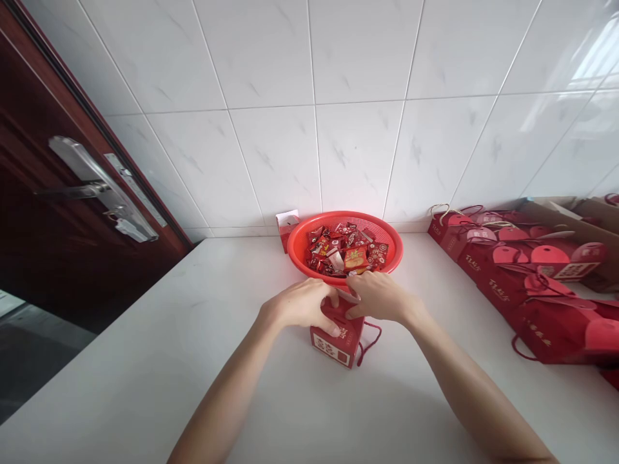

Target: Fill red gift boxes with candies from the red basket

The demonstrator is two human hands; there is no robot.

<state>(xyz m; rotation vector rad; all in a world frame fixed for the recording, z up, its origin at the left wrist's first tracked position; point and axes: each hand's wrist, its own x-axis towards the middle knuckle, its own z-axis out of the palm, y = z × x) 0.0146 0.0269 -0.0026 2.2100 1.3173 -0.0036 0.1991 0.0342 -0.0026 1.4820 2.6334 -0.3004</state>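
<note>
A small red gift box point(338, 338) with gold print and a white label stands on the white table, a dark red cord loop hanging at its right side. My left hand point(304, 306) grips the box's upper left part, thumb across its printed face. On the upper right, my right hand point(374, 296) holds the same box with curled fingers near the top edge. Just behind the hands sits a red plastic basket point(395, 251) with several wrapped sweets point(356, 258) in it. The inside of the box is hidden.
Several red gift boxes point(498, 290) with cords line the right side, beside a brown cardboard box point(546, 212). A red and white carton point(287, 222) stands behind the basket by the tiled wall. A dark door point(43, 225) is at the left of the table point(193, 341).
</note>
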